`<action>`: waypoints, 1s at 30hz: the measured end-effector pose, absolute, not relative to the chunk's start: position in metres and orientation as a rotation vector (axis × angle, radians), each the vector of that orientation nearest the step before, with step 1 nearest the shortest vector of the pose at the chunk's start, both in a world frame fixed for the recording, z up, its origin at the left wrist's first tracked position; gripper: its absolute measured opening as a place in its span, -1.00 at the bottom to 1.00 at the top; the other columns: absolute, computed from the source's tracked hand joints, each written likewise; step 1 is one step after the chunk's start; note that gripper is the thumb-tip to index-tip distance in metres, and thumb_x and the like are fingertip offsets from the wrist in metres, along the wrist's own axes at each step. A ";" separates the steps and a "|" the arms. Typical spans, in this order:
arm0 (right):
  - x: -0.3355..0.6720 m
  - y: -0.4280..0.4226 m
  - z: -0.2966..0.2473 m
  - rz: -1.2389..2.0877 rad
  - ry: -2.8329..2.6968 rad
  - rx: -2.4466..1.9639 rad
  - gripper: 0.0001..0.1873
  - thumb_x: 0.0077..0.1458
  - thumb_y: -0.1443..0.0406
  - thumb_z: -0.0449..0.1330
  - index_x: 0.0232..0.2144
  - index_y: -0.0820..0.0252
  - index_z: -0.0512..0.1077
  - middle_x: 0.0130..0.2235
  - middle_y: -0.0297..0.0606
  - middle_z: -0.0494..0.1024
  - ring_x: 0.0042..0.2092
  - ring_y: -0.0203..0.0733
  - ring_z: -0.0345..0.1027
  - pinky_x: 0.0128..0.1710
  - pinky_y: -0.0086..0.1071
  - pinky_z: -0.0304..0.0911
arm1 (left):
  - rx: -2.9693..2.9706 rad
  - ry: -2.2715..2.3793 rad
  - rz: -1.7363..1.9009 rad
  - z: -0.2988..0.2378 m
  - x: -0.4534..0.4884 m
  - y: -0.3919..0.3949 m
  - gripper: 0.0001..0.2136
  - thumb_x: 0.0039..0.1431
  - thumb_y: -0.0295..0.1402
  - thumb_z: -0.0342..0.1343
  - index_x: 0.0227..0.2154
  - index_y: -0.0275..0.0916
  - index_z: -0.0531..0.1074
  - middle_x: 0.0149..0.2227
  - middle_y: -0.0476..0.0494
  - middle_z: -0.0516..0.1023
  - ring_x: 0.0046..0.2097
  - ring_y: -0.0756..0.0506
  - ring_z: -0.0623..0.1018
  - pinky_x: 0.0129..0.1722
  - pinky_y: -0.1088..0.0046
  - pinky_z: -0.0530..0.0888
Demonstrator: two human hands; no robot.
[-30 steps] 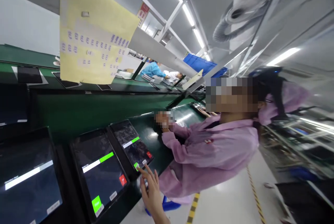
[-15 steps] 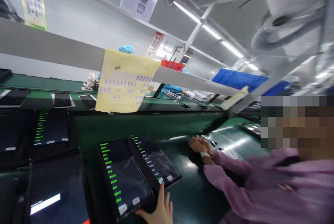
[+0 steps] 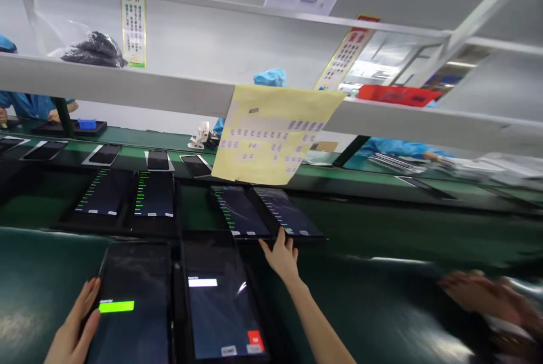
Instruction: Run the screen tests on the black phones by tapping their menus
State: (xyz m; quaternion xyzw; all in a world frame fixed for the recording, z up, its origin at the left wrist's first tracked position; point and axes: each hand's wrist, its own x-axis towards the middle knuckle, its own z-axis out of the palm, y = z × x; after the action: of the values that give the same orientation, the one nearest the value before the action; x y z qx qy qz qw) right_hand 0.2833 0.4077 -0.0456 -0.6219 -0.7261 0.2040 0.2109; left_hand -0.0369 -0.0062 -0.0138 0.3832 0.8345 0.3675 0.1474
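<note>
Green bar glows on the near-left tablet, which lies flat on the dark bench; the left hand rests open at its left edge, fingers loosely apart; the right hand reaches to the far-right tablet, fingers spread, tips at its lower edge; I think a light, exact tap suits best; screen text is too small to read, and a co-worker's hands are blurred.

At lower left, a black tablet shows a bright green bar; the black tablet beside it shows a white bar and a red square. The bench is dark green, and the hanging sheet at upper centre is pale yellow with rows of purple marks.
</note>
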 end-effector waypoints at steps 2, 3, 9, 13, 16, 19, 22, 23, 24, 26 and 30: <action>0.293 0.386 -0.043 0.697 -2.048 -1.640 -0.03 0.17 -0.03 0.00 0.32 0.39 -0.38 0.22 0.18 0.16 0.28 0.15 -0.02 0.23 -0.03 -0.09 | 1.024 2.344 1.035 -0.005 -0.015 0.023 -0.34 0.22 0.07 -0.27 0.28 -0.18 -0.13 0.26 -0.11 0.18 0.28 -0.18 0.17 0.28 0.10 0.15; 0.298 0.375 -0.041 0.767 -2.066 -1.598 0.00 0.15 -0.05 0.04 0.33 0.33 -0.41 0.20 0.13 0.21 0.23 0.10 0.10 0.19 -0.10 0.03 | 1.019 2.335 1.011 -0.001 -0.004 0.038 -0.30 0.20 0.07 -0.27 0.28 -0.26 -0.14 0.26 -0.16 0.18 0.29 -0.19 0.15 0.27 0.11 0.17; 0.316 0.344 -0.031 0.869 -2.039 -1.553 0.33 -0.18 -0.05 0.34 0.33 0.27 -0.42 0.27 0.12 0.06 0.31 0.25 -0.18 0.21 0.06 -0.06 | 1.085 2.313 0.957 0.008 0.033 0.094 -0.23 0.12 0.08 -0.27 0.26 -0.39 -0.02 0.24 -0.22 0.21 0.29 -0.26 0.06 0.19 0.09 0.30; 0.323 0.351 -0.024 0.896 -1.989 -1.574 0.37 -0.22 0.00 0.39 0.33 0.28 -0.43 0.29 0.15 -0.01 0.31 0.33 -0.28 0.22 0.17 -0.20 | 1.102 2.273 1.002 0.004 0.036 0.101 -0.22 0.11 0.11 -0.27 0.24 -0.39 0.04 0.24 -0.23 0.22 0.30 -0.23 0.02 0.24 0.11 0.22; 0.332 0.355 -0.020 1.010 -1.944 -1.553 0.29 -0.06 -0.08 0.26 0.31 0.32 -0.53 0.28 0.17 0.02 0.30 0.12 -0.09 0.22 -0.07 -0.02 | 1.047 2.228 1.038 0.006 0.035 0.101 -0.22 0.11 0.14 -0.26 0.25 -0.33 0.03 0.24 -0.18 0.21 0.29 -0.23 0.10 0.27 0.11 0.16; 0.347 0.353 -0.021 1.094 -1.891 -1.563 0.19 0.05 -0.13 0.13 0.31 0.28 -0.57 0.29 0.13 0.02 0.27 0.02 0.02 0.20 -0.18 0.03 | 0.966 2.178 1.073 0.008 0.037 0.103 -0.25 0.12 0.15 -0.24 0.26 -0.24 0.04 0.25 -0.09 0.20 0.30 -0.20 0.12 0.29 0.12 0.10; 0.375 0.351 -0.026 1.115 -1.840 -1.592 0.17 0.04 -0.12 0.12 0.32 0.27 -0.54 0.29 0.09 0.01 0.26 0.04 0.04 0.23 -0.15 -0.01 | 0.922 2.109 1.116 0.005 0.055 0.112 -0.22 0.11 0.15 -0.19 0.27 -0.28 -0.02 0.26 -0.10 0.18 0.31 -0.16 0.10 0.32 0.18 -0.01; 0.388 0.353 -0.028 1.113 -1.821 -1.608 0.17 0.04 -0.10 0.12 0.32 0.28 -0.52 0.29 0.10 0.01 0.26 0.06 0.03 0.24 -0.14 -0.04 | 0.924 2.077 1.130 0.003 0.066 0.116 -0.21 0.11 0.14 -0.18 0.28 -0.32 -0.04 0.27 -0.12 0.16 0.31 -0.14 0.07 0.33 0.21 -0.05; 0.403 0.356 -0.030 1.102 -1.802 -1.630 0.16 0.02 -0.09 0.13 0.33 0.30 -0.49 0.29 0.11 0.01 0.26 0.07 0.03 0.25 -0.13 -0.06 | 0.933 2.037 1.140 0.000 0.080 0.121 -0.19 0.11 0.13 -0.18 0.28 -0.36 -0.05 0.28 -0.15 0.13 0.32 -0.13 0.04 0.33 0.25 -0.08; 0.436 0.368 -0.034 1.065 -1.770 -1.686 0.12 0.00 -0.07 0.13 0.34 0.30 -0.39 0.28 0.11 0.06 0.25 0.10 0.06 0.25 -0.11 -0.07 | 0.970 1.950 1.152 -0.007 0.113 0.133 -0.19 0.13 0.11 -0.20 0.28 -0.42 -0.09 0.31 -0.21 0.04 0.34 -0.12 -0.03 0.33 0.26 -0.08; 0.481 0.387 -0.035 0.807 -1.751 -1.758 0.02 -0.01 -0.10 0.05 0.32 0.37 -0.16 0.22 0.12 0.19 0.20 0.22 0.14 0.19 -0.02 0.06 | 1.083 1.898 1.095 -0.017 0.184 0.162 -0.25 0.21 0.05 -0.25 0.31 -0.38 -0.17 0.37 -0.15 -0.21 0.36 -0.12 -0.29 0.33 0.15 -0.19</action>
State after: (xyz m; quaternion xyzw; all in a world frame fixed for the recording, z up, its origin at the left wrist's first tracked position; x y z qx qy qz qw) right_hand 0.4814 0.3871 -0.0346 -0.6500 -0.6475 0.2984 0.2630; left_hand 0.1843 0.1616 -0.0170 0.4165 0.7297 0.4209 0.3418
